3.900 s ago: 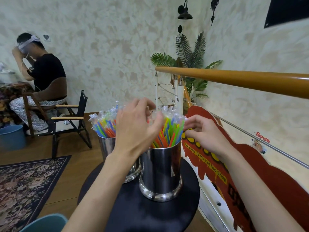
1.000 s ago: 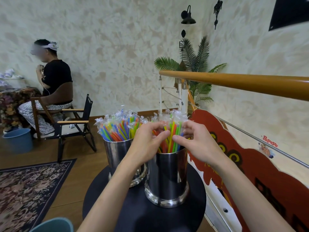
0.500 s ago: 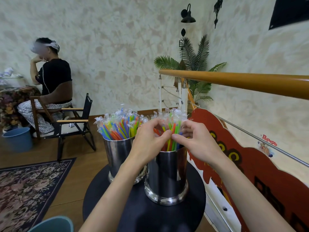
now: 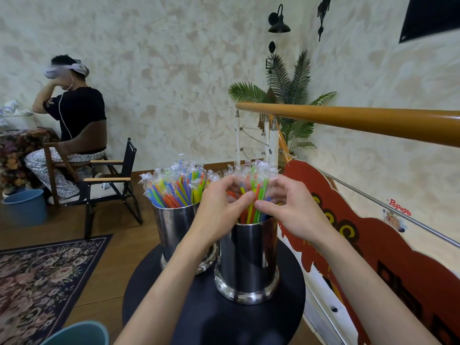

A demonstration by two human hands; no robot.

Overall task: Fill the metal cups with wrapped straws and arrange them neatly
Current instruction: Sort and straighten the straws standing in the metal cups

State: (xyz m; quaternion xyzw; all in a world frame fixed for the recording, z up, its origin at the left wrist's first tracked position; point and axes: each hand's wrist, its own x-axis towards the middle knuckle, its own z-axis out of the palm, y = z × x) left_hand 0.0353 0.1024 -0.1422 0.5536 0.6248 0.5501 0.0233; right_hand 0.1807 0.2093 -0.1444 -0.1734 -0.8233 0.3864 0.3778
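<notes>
Head camera is showing me both hands at frame center: my left hand (image 4: 219,207) and right hand (image 4: 293,210) are each pinching wrapped straws (image 4: 256,195) standing in the nearer metal cup (image 4: 249,260) on the round black table (image 4: 224,317). A second cup (image 4: 174,227), packed with straws, is sitting just left.

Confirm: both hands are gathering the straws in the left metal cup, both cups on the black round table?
Not quite. In the head view, the left hand and right hand gather straws in the right metal cup, not the left metal cup. Both stand on the black round table.
</notes>
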